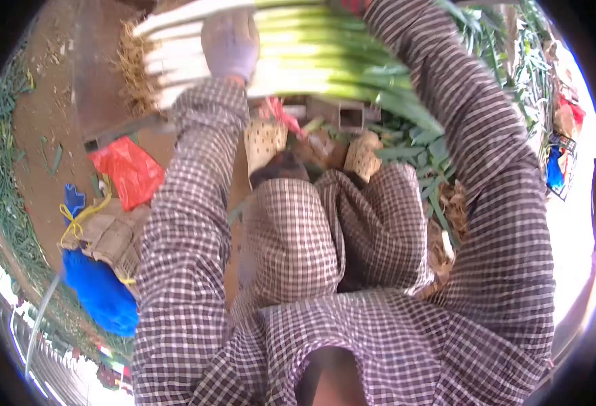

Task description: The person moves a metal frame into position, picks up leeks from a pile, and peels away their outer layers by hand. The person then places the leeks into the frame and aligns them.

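Observation:
A wide layer of long green onions (298, 57) lies across a metal rack at the top, with white stems and roots to the left and green leaves to the right. My left hand (231, 44), in a pale glove, rests on the white stems; its fingers are blurred against them. My right hand (359, 5) shows only as a small dark and red patch at the top edge, beside the green leaves. Its fingers are hidden.
A red plastic bag (129, 172) hangs left of my left arm. Below it are a blue bag (98, 291), cardboard pieces (112, 233) and yellow string. Square metal tubing (342, 115) runs under the onions. Loose green leaves (426, 152) lie near my feet and at both sides.

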Available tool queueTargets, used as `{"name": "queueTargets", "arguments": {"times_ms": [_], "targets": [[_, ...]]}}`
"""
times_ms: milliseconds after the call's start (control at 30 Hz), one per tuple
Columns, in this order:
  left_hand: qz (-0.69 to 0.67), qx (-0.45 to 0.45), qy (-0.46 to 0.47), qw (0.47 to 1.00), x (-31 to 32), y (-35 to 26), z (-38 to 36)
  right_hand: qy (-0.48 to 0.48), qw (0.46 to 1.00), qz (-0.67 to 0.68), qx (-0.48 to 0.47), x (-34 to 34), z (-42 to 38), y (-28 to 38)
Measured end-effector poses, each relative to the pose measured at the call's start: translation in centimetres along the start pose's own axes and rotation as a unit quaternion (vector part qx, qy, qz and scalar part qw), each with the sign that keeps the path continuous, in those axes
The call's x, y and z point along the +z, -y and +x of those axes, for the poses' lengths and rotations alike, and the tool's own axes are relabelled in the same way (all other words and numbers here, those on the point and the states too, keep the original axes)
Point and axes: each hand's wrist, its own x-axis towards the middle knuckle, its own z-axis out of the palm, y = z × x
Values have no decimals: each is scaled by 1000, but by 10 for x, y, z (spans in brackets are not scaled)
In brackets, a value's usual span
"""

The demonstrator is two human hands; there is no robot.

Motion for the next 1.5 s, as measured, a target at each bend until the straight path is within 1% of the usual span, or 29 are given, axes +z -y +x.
{"name": "queueTargets", "arguments": {"times_ms": [33,100,200,233,333,400,433,467,500,567,600,633,700,767,800,833,900,1067,1100,1167,1200,1233,1267,1333,1367,1400,1433,1467,1500], "targets": [[-2,3,-19,1000,2,1,0,-51,998,-6,35,15,12,7],[-35,13,-32,999,-3,-1,1,-84,977,187,55,47,36,9],[-40,22,-65,997,-4,-1,3,-148,972,180,20,42,21,-6],[-40,10,-38,998,-6,-3,3,-160,970,184,-1,38,8,-14],[-49,-23,21,998,-14,-6,5,-209,947,243,15,8,-43,-52],[-71,-27,35,997,-17,-7,6,-144,938,312,42,-22,-71,-99],[-59,-24,19,998,-16,-8,4,-115,929,346,61,-30,-87,-125],[-50,-18,2,999,-14,-9,2,-121,864,487,53,-24,-99,-160],[-43,-10,-18,999,-11,-9,3,-131,777,614,43,-18,-112,-203],[-89,-24,26,995,-8,-7,8,-189,640,745,12,-2,-145,-278],[-93,-10,10,996,-9,-8,9,-218,625,748,42,-10,-174,-305],[-100,3,-7,995,-13,-7,10,-221,577,784,64,-19,-198,-334],[-92,-4,6,996,-8,-6,9,-215,531,819,45,-9,-243,-394],[-105,7,-34,994,-15,-13,12,-228,536,806,106,-9,-290,-420],[-97,9,-26,995,-18,-15,12,-271,524,794,146,-6,-307,-424],[-87,10,-19,996,-20,-16,13,-279,496,806,164,1,-321,-435],[-86,18,-19,996,-18,-14,11,-284,488,814,134,5,-344,-444],[-128,26,-13,991,-15,-10,14,-338,518,767,169,0,-360,-413],[-153,18,11,988,-17,-7,17,-339,509,777,151,3,-356,-412],[-220,-12,-13,975,-26,-14,32,-348,485,794,118,5,-354,-405],[-219,34,-52,974,-41,-32,47,-350,483,799,73,7,-354,-404],[-219,81,-90,968,-69,-61,65,-359,487,792,84,-1,-354,-395],[-347,77,-44,934,-98,-97,80,-367,490,785,95,-8,-355,-385],[-338,204,-121,911,-159,-176,113,-381,499,770,114,-25,-354,-365],[-396,214,-121,885,-186,-208,122,-385,542,736,125,-39,-363,-350],[-429,196,-88,877,-227,-237,129,-396,582,699,124,-54,-367,-337],[-444,210,-86,867,-230,-260,131,-397,585,696,121,-56,-367,-334],[-408,250,-169,862,-255,-278,141,-412,578,691,134,-80,-379,-313],[-342,234,-149,898,-254,-291,142,-419,555,708,121,-79,-379,-312]]}}
